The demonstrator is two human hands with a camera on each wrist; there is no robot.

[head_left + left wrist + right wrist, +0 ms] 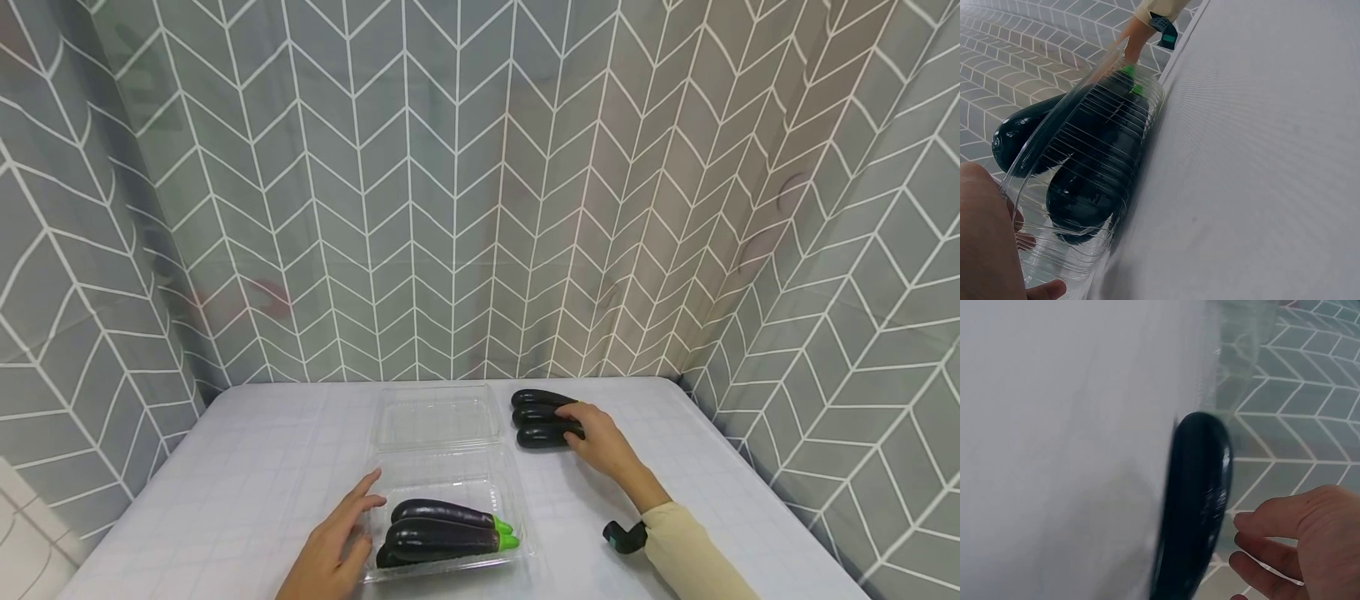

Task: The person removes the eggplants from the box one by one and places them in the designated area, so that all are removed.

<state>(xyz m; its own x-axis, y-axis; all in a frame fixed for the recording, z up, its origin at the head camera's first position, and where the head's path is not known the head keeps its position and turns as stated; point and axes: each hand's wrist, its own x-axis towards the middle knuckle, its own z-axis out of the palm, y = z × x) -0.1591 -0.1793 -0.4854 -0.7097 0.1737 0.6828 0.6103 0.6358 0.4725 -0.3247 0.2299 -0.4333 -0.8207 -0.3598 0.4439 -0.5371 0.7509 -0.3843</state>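
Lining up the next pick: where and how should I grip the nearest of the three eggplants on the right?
Probably round its middle, from above and the near side: the nearest eggplant lies lengthwise with bare cloth along its near flank, while the middle eggplant crowds its far flank.

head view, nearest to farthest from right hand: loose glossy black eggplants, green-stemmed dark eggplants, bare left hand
1. Loose eggplants, by the right hand
2. Green-stemmed eggplants, inside clear plastic box
3. Left hand, box's left side
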